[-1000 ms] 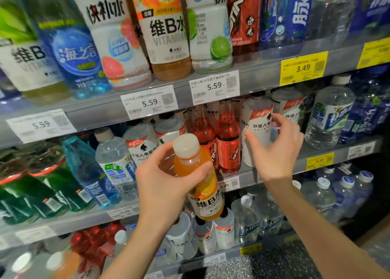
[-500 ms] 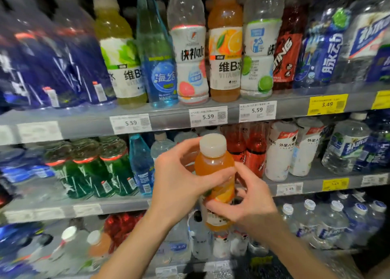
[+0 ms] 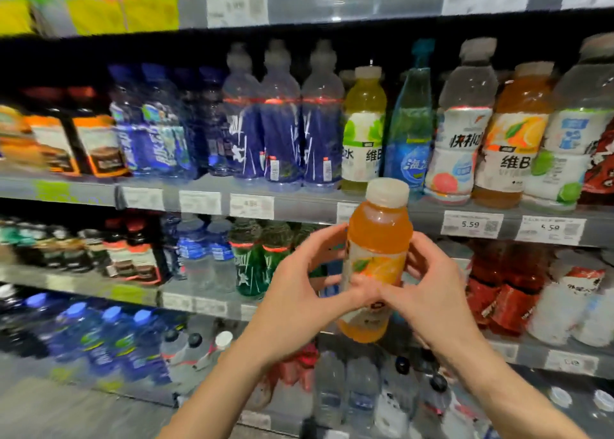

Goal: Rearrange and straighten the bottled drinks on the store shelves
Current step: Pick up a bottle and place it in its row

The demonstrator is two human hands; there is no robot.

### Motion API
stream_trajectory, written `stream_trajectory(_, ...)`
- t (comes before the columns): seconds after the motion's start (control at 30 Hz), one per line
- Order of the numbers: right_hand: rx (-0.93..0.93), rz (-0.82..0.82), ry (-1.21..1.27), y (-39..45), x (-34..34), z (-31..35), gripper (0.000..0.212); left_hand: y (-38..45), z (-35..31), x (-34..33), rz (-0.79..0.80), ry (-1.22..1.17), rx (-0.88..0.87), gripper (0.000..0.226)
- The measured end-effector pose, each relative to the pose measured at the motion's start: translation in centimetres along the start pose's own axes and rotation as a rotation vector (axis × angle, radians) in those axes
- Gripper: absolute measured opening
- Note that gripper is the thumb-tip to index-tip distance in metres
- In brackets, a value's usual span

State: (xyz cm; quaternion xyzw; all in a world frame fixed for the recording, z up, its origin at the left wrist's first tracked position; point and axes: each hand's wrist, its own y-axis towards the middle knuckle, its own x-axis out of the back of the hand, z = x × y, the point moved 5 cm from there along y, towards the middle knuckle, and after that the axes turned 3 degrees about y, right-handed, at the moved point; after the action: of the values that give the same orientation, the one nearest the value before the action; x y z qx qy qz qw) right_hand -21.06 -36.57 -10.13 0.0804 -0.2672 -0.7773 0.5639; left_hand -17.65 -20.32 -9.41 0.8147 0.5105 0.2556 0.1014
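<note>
1. Fingers first: the left hand (image 3: pixel 299 292) has its fingers curled round the left side of the orange vitamin bottle (image 3: pixel 375 259), thumb across the label. The right hand (image 3: pixel 432 292) wraps the right side and the lower front the same way. So both hands are grasping that one bottle, nothing loose.
2. The bottle is upright, white cap up, held in the air in front of the shelves, not resting on any shelf. Looks to me like a two-handed grip for turning the label to face front before it goes back.
3. Where it likely belongs: on the upper shelf (image 3: pixel 299 202) to the right there's a matching orange bottle (image 3: pixel 515 139) with the same orange-slice label, standing between two white-labelled bottles. My guess is the held one goes in that row.
4. Further out: blue bottles fill the left and middle of that shelf, green bottles sit on the shelf below to the left, red ones low on the right. Price tags reading 5.59 (image 3: pixel 470 225) hang on the shelf edge just right of the cap.
5. Versus half a second ago: the right hand was down low on the bottle, now it's higher and wrapped on fully. The view has also tilted upward and gone blurrier, so another shelf shows at the top.
</note>
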Motion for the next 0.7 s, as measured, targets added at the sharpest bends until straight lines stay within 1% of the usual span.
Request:
stream_trajectory(0.1, 0.004, 0.018, 0.062, 0.9, -2.4, 1.5, 0.052, -1.3, 1.0, 2.7, -0.019, 0.012, 0.046, 0.065)
stream_trajectory(0.23, -0.005, 0.052, 0.09, 1.4, -5.4, 2.4, 0.056, -2.8, 2.1, 5.4, -0.03, 0.053, 0.097, 0.058)
stream_trajectory(0.53, -0.054, 0.104, 0.074, 0.9, -10.6, 2.5, 0.058, -5.5, 4.8, 8.6, -0.081, 0.102, 0.135, 0.064)
stream_trajectory(0.7, -0.083, 0.11, 0.047, 0.4, -12.0, 2.4, 0.056, -5.8, 5.6, 9.3, -0.095, 0.101, 0.139, 0.065)
